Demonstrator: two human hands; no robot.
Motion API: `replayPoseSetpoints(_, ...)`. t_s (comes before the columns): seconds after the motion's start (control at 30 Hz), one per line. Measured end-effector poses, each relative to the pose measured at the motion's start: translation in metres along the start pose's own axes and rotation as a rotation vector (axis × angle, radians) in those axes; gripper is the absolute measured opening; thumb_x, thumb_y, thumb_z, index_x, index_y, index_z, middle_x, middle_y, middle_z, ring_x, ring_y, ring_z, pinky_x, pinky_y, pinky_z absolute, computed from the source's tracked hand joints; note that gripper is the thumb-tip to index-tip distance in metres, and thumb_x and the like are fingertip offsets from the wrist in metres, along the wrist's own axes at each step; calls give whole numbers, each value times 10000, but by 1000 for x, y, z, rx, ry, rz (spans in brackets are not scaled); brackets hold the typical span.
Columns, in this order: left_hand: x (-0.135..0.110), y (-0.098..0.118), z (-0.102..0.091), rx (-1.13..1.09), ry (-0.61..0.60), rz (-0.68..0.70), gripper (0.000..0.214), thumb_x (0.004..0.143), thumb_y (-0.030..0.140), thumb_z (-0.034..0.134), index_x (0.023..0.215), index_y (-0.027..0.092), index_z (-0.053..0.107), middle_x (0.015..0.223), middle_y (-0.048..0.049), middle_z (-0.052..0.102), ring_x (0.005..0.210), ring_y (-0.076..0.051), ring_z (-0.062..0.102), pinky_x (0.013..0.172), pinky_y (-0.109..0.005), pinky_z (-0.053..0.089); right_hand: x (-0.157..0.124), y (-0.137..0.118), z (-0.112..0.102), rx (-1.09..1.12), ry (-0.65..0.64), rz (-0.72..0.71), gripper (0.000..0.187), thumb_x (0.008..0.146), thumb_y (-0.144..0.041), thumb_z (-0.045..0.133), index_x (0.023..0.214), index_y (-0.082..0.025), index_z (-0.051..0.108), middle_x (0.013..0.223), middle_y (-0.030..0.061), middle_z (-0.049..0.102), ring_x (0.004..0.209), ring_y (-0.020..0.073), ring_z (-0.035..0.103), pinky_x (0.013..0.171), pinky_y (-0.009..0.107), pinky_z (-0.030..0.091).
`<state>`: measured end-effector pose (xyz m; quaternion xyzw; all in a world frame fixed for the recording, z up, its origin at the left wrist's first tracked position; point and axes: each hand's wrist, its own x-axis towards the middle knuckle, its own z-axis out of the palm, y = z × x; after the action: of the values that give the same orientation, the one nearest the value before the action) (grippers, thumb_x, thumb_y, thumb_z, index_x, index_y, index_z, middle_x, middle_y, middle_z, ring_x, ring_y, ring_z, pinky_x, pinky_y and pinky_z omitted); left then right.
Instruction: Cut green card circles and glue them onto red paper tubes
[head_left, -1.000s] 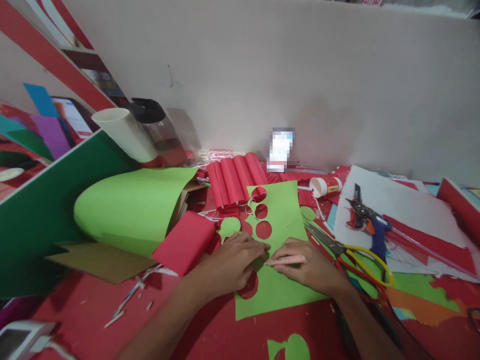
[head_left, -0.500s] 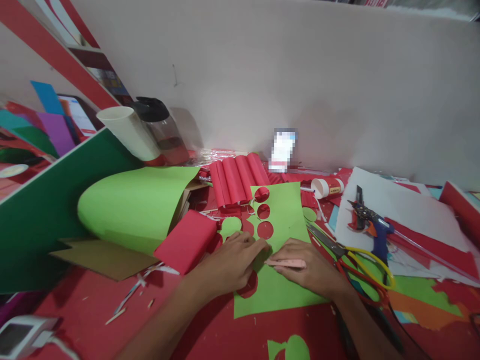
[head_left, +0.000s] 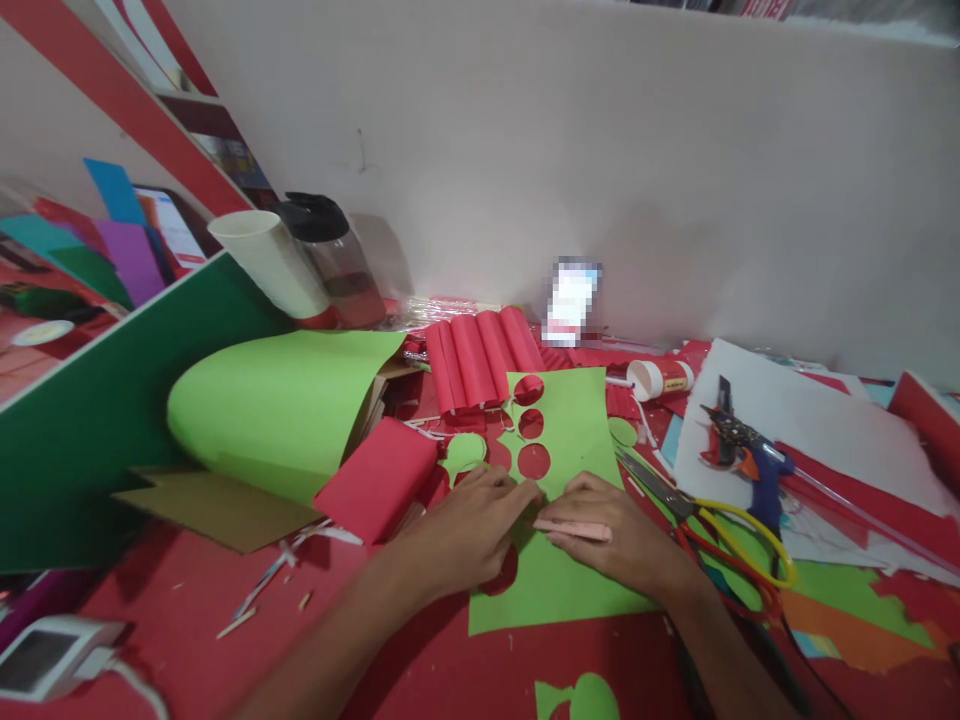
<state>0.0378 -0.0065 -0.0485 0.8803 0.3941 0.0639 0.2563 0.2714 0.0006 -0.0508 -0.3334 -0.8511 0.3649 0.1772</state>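
Note:
A bright green paper sheet lies in front of me, with a column of round holes along its left part. My left hand presses on the sheet with bent fingers, beside the holes. My right hand rests on the same sheet, its fingers closed around a slim pink craft knife. The knife lies nearly flat, its tip pointing left toward my left fingertips; the blade is too small to make out. Cut green discs lie left of the sheet, and another green disc lies to its right.
Right of the sheet are scissors with yellow and red handles and a blue glue gun on white paper. To the left stand a red box, rolled green paper, a paper cup and a bottle. Red rolls lie behind.
The whole view has shifted slightly, with the surroundings sitting a little further right. Both hands keep nearly the same place on the green sheet, and the pink knife stays in my right hand.

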Motion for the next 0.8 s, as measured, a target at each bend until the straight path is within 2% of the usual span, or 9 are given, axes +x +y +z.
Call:
replayPoseSetpoints(0.13, -5, 13, -9, 100, 9, -31, 372, 804, 6, 497, 1117, 199, 559, 1009, -56, 658, 999, -236, 567, 908, -388, 433, 2, 0, -1, 3, 3, 12, 147, 993, -296, 627, 1032, -238, 755, 994, 12, 802, 922, 192, 641, 857, 338, 502)
replayPoseSetpoints(0.23, -16, 34, -11, 209, 16, -5, 282, 847, 72, 538, 1095, 190, 600, 1059, -56, 684, 986, -245, 589, 915, -410, 443, 3, 0, -1, -5, -3, 0, 175, 1012, -301, 594, 1026, -238, 757, 962, 8, 801, 886, 192, 638, 842, 343, 495)
replayPoseSetpoints(0.33, -27, 57, 2, 298, -9, 96, 259, 889, 200, 582, 1141, 165, 631, 1097, -65, 710, 925, -249, 626, 870, -407, 468, 4, -3, -2, -6, -4, 14, 180, 1012, -302, 599, 1018, -261, 774, 1025, -5, 802, 926, 189, 644, 839, 329, 492)
replayPoseSetpoints(0.43, -28, 71, 25, 476, 66, 94, 371, 953, 223, 500, 1283, 88, 601, 1131, -121, 719, 901, -263, 655, 785, -402, 483, 6, -6, -5, -15, -7, 38, 169, 1000, -291, 622, 980, -283, 789, 1059, -27, 800, 950, 180, 641, 834, 311, 490)
replayPoseSetpoints(0.57, -23, 72, 48, 592, 104, 45, 444, 945, 223, 486, 1350, 66, 579, 1243, -170, 683, 884, -253, 668, 764, -401, 485, 8, -8, -7, -22, -28, 56, 161, 988, -261, 639, 964, -294, 795, 1034, -47, 803, 942, 173, 637, 835, 303, 489)
replayPoseSetpoints(0.8, -19, 70, 56, 641, 111, 25, 530, 920, 252, 514, 1399, 28, 547, 1199, -206, 695, 844, -240, 664, 719, -371, 480, 11, -3, -7, 13, -23, 64, 162, 959, -232, 675, 982, -318, 810, 1034, -64, 804, 958, 172, 639, 848, 294, 494)
